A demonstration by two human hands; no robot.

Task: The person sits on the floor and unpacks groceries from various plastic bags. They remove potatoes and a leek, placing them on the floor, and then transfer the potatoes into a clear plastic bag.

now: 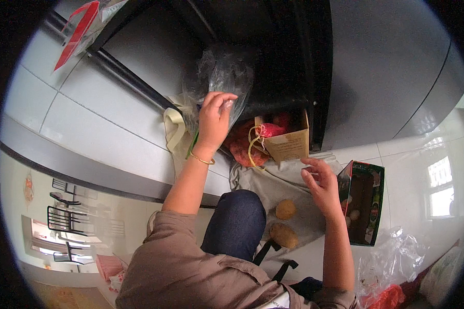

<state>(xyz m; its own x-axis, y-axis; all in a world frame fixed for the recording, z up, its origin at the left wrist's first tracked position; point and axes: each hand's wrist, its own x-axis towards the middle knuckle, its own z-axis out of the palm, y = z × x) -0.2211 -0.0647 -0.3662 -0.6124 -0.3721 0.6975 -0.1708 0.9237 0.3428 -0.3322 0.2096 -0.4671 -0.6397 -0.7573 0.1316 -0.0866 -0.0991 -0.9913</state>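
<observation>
Pinched between the thumb and fingers of my left hand (pixel 216 119) is a clear plastic bag (pixel 230 73), hanging before the dark opening of a black cabinet or shelf. My right hand (pixel 321 181) has its fingers apart and holds nothing, over a grey cloth (pixel 305 216) on the floor. Two potatoes, a rounder one (pixel 285 209) and a longer one (pixel 284 235), lie on that cloth near my knee. Between my hands stands an open cardboard box (pixel 294 145) with a pink-red net bag (pixel 270 130) and a yellow tie in it. A red bag (pixel 245 148) sits beside it.
A dark green carton (pixel 377 204) with some round pale items stands at the right. Below it lie crumpled clear plastic (pixel 394 255) and a red bag (pixel 388 297). A grey panel (pixel 382 65) rises at the upper right. A pale strap (pixel 174 127) hangs left of my left hand.
</observation>
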